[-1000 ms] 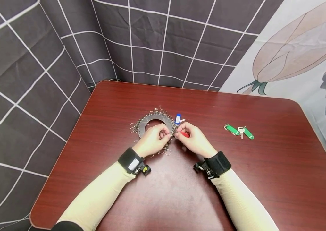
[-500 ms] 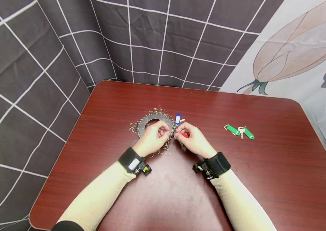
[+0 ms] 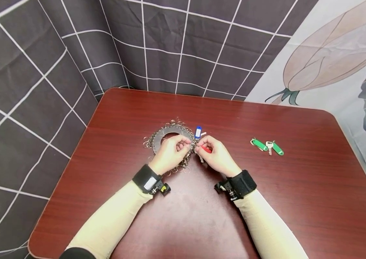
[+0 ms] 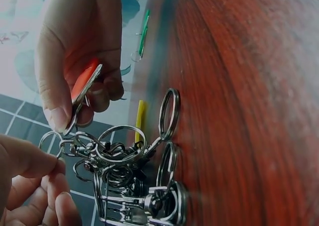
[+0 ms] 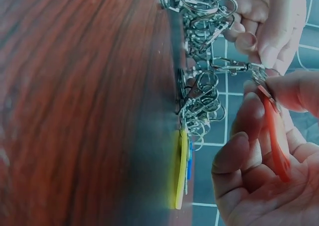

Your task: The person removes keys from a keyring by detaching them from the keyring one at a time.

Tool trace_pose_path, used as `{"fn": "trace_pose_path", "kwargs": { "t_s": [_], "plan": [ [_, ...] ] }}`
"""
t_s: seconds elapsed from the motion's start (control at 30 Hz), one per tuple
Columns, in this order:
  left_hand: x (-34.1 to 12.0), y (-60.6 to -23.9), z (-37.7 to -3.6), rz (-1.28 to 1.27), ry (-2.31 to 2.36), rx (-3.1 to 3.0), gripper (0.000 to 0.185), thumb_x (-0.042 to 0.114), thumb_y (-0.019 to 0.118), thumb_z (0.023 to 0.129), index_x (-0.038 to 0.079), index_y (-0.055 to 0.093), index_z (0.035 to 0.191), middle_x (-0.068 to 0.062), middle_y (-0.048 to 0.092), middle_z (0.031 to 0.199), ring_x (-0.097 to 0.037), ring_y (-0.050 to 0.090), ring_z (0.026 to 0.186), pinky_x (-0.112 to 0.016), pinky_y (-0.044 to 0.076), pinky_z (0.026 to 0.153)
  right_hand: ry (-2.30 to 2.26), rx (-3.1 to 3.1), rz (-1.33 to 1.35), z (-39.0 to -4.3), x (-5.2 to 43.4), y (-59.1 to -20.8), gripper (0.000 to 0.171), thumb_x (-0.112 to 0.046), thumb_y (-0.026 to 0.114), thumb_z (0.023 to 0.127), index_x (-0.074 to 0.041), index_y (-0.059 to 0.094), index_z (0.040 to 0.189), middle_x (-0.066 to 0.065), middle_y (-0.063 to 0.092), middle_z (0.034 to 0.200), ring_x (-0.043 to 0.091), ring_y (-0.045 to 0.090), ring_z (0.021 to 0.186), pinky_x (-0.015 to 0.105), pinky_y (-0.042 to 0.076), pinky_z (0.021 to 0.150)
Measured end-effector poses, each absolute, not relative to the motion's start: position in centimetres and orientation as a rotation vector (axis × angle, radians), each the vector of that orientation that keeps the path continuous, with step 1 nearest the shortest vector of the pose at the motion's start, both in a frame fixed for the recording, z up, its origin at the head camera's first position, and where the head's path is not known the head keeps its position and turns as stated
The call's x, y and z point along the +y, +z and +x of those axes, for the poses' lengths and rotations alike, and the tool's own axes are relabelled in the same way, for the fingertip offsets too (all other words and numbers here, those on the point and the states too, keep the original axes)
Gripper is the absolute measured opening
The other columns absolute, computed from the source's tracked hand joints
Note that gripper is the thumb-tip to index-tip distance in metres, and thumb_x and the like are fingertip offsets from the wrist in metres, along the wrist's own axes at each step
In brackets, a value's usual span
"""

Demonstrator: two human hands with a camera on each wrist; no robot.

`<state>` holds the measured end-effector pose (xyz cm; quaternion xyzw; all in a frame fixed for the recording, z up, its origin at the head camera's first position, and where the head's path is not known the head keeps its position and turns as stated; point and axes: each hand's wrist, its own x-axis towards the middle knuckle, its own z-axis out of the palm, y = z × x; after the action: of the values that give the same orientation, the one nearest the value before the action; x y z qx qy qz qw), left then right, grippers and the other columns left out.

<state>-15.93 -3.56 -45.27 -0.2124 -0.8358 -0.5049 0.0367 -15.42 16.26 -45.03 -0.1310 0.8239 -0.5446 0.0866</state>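
Observation:
Beside the right edge of a flat grey ring [image 3: 158, 138], hung all round with metal clasps and split rings, both hands meet. My left hand [image 3: 171, 153] pinches a small split ring [image 4: 52, 132] on a swivel clasp [image 5: 229, 65] between thumb and forefinger. My right hand [image 3: 218, 156] holds a red key tag [image 5: 276, 136] and a silver key [image 4: 88, 89], its thumb and fingertips right at the split ring. In the right wrist view the tag lies along the palm. The fingertips partly hide where tag and split ring meet.
A blue key tag [image 3: 198, 132] with a key lies just behind the right hand. A yellow tag [image 5: 180, 171] shows among the clasps in the wrist views. Farther right on the red-brown table [image 3: 312, 172] are two green tags [image 3: 278, 148] with keys [image 3: 269, 146].
Both hands keep their grips and barely move. A key below the right hand's fingers shows more plainly. The head view has shifted slightly.

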Motion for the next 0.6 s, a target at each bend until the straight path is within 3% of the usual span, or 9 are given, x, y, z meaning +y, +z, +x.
{"fn": "trace_pose_path", "kwargs": {
  "t_s": [0.37, 0.6],
  "plan": [
    [-3.62, -45.04, -15.76, -0.664, -1.580, -2.614, 0.009, 0.007, 0.067, 0.088, 0.007, 0.062, 0.096, 0.002, 0.062, 0.083, -0.010, 0.059, 0.075, -0.021, 0.051, 0.069, -1.671, 2.556, -0.424, -15.71, 16.06, -45.32, 0.009, -0.009, 0.065, 0.090, -0.010, 0.059, 0.095, 0.006, 0.061, 0.077, 0.019, 0.057, 0.056, 0.027, 0.048, 0.049],
    [-3.48, -45.15, -15.80, -0.675, -1.563, -2.616, 0.015, 0.009, 0.071, 0.086, 0.005, 0.062, 0.098, 0.002, 0.061, 0.082, -0.010, 0.059, 0.075, -0.021, 0.050, 0.069, -1.711, 2.563, -0.407, -15.75, 16.07, -45.39, 0.008, -0.008, 0.065, 0.090, -0.009, 0.059, 0.096, 0.006, 0.062, 0.079, 0.016, 0.057, 0.059, 0.025, 0.047, 0.051]
  ]
}}
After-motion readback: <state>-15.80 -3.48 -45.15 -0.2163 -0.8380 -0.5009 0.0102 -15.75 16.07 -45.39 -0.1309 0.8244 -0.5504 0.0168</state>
